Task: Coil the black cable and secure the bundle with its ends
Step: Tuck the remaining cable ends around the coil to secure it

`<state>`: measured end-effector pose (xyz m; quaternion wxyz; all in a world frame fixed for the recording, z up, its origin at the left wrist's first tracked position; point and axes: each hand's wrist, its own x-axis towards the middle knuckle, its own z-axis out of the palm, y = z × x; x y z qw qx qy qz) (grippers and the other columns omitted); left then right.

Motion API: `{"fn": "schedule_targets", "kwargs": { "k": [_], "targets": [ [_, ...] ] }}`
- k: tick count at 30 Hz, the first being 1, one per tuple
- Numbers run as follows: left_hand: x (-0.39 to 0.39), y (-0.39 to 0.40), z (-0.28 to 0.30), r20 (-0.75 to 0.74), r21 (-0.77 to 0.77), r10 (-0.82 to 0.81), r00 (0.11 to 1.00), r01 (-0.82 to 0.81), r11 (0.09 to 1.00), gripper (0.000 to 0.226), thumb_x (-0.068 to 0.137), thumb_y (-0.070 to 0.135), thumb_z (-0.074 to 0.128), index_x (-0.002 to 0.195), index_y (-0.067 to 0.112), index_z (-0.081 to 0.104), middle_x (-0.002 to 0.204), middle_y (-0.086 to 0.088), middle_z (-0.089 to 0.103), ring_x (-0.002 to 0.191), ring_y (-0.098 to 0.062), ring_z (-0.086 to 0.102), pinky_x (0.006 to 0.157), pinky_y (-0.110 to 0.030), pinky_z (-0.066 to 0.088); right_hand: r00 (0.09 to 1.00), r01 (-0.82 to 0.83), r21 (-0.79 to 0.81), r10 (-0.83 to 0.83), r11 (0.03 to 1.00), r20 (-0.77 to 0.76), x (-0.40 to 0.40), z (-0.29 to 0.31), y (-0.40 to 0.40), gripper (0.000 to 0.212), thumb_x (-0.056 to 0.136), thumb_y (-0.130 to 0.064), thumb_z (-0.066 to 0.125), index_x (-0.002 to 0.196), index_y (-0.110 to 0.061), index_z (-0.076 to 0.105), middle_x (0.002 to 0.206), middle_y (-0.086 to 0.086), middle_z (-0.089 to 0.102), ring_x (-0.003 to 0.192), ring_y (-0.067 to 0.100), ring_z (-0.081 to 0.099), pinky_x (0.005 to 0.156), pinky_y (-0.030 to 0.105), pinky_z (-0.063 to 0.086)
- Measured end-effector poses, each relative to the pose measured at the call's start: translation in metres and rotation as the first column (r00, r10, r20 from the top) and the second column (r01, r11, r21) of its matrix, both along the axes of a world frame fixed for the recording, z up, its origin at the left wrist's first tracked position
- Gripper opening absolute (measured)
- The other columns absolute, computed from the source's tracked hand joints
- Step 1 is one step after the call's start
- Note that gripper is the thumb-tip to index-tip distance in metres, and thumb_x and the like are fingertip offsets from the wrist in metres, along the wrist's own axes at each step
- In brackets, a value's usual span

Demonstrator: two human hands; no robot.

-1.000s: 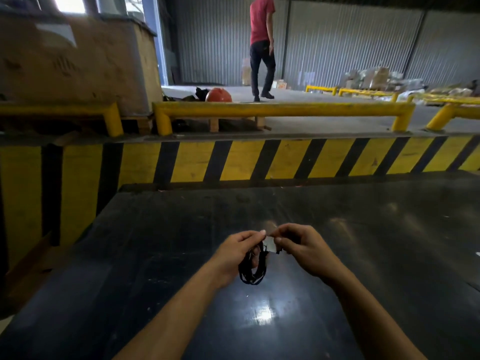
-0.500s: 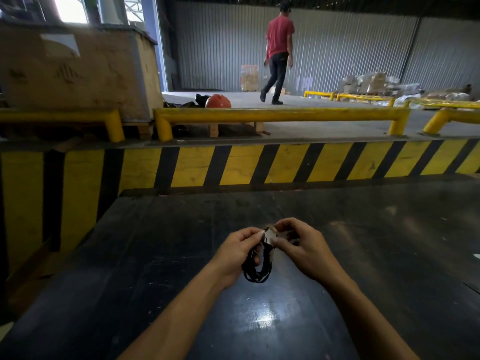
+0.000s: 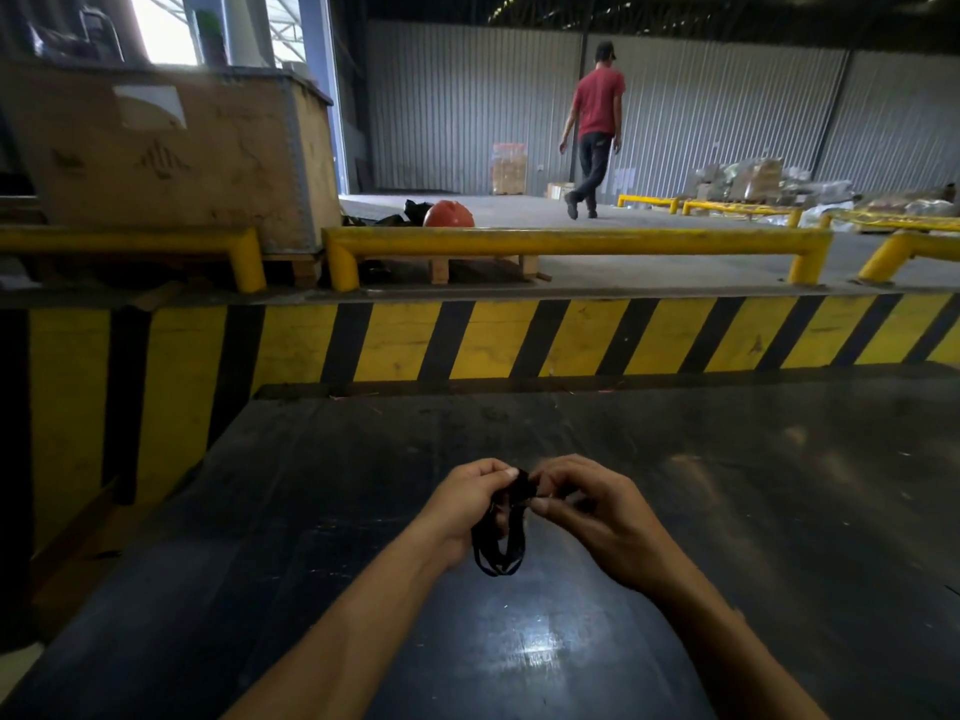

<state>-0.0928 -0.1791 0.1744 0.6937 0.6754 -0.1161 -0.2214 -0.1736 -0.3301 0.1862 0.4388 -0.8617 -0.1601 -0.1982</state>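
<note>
Two hands meet over a wide dark table (image 3: 779, 511), glossy, with a bright glare patch near its front edge between the forearms. Behind the table runs a yellow-and-black striped barrier (image 3: 519, 337) across the full width, and above that a low yellow rail (image 3: 571, 242). Big wooden crate (image 3: 171, 153) sits upper left behind the rail, on a pallet. Corrugated grey wall (image 3: 467, 106) closes off the back. A person in a red shirt (image 3: 595, 132) is mid-stride on the concrete floor beyond the rail, back to the camera. An orange helmet (image 3: 448, 215) lies on the floor just behind the rail, beside some dark clutter. Wrapped goods are piled far right. Left hand (image 3: 467, 504) is closed around the top of the black cable (image 3: 498, 543), thumb and forefinger pinched on it. Right hand (image 3: 592, 517) is curled, fingertips pinching at the same top spot, just touching the left hand's fingertips. Cable is coiled into a small bundle of loops hanging down from the pinch point, held above the table, not resting on it. Cable ends are hidden in the fingers; can't tell whether they are wrapped or tucked.
</note>
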Motion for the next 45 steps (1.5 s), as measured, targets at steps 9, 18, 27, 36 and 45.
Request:
{"fn": "schedule_targets", "kwargs": {
  "k": [9, 18, 27, 36, 45],
  "targets": [
    [0.002, 0.014, 0.010, -0.083, -0.017, -0.137, 0.987, 0.136, 0.991, 0.018, 0.092, 0.031, 0.055, 0.095, 0.015, 0.062, 0.061, 0.002, 0.049, 0.043, -0.008, 0.039, 0.051, -0.026, 0.034, 0.993, 0.101, 0.426, -0.064, 0.899, -0.101, -0.001, 0.003, -0.007, 0.007, 0.090, -0.004, 0.054, 0.096, -0.006, 0.051, 0.086, 0.012, 0.065, 0.078, 0.016, 0.068, 0.069, 0.024, 0.055],
    [-0.001, 0.008, 0.026, -0.122, -0.040, -0.203, 0.972, 0.200, 0.979, 0.045, 0.093, 0.045, 0.047, 0.116, 0.007, 0.055, 0.054, 0.002, 0.041, 0.036, -0.006, 0.026, 0.040, -0.020, 0.021, 0.950, 0.076, 0.273, 0.014, 0.959, -0.313, 0.009, 0.002, -0.002, 0.026, 0.080, -0.013, 0.070, 0.105, -0.012, 0.063, 0.094, 0.010, 0.071, 0.084, 0.018, 0.070, 0.076, 0.028, 0.058],
    [-0.006, 0.016, 0.003, -0.009, -0.244, -0.177, 0.984, 0.169, 0.955, 0.042, 0.075, 0.020, 0.068, 0.114, 0.009, 0.059, 0.081, 0.000, 0.071, 0.077, -0.012, 0.068, 0.076, -0.032, 0.055, 0.960, 0.280, 0.533, -0.226, 0.799, -0.165, 0.019, -0.008, -0.004, 0.016, 0.078, -0.005, 0.071, 0.093, -0.012, 0.070, 0.088, 0.012, 0.074, 0.084, 0.026, 0.070, 0.077, 0.038, 0.057],
    [0.003, 0.008, -0.005, -0.057, -0.345, 0.016, 0.998, -0.035, 0.938, 0.011, 0.090, 0.012, 0.057, 0.095, 0.012, 0.067, 0.067, -0.001, 0.062, 0.064, -0.012, 0.060, 0.061, -0.027, 0.055, 0.964, 0.265, 0.578, -0.188, 0.772, -0.190, 0.023, -0.013, -0.010, 0.016, 0.085, -0.005, 0.063, 0.088, -0.018, 0.070, 0.086, 0.004, 0.074, 0.084, 0.015, 0.068, 0.070, 0.019, 0.053],
    [0.011, -0.001, -0.010, -0.034, -0.272, 0.091, 0.995, -0.097, 0.957, 0.020, 0.090, 0.017, 0.058, 0.107, 0.010, 0.065, 0.074, -0.006, 0.058, 0.065, -0.014, 0.059, 0.063, -0.029, 0.053, 0.975, 0.217, 0.412, -0.178, 0.885, -0.130, 0.017, 0.011, -0.009, 0.014, 0.089, -0.009, 0.058, 0.091, -0.016, 0.070, 0.088, 0.000, 0.074, 0.084, 0.005, 0.068, 0.071, 0.011, 0.052]
  ]
}}
